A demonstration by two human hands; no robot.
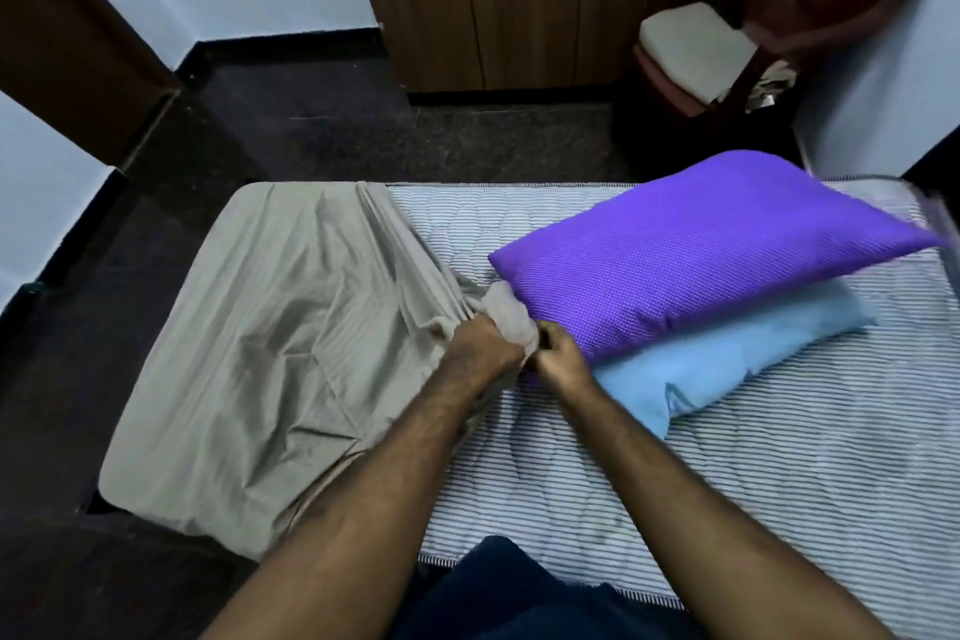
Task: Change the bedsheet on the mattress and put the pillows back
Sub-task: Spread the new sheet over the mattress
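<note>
A beige bedsheet (270, 327) covers the left part of the striped mattress (779, 457) and is bunched toward the middle. My left hand (480, 346) and my right hand (558, 353) sit side by side at mid-bed, both gripping the gathered edge of the sheet. A purple pillow (691, 250) lies on top of a light blue pillow (727, 353) on the bare right half of the mattress, right beside my right hand.
Dark floor surrounds the bed on the left and far side. A wooden wardrobe (493, 0) stands at the back. A chair with a white cushion (691, 47) is at the back right. A dark door (67, 42) is at the left.
</note>
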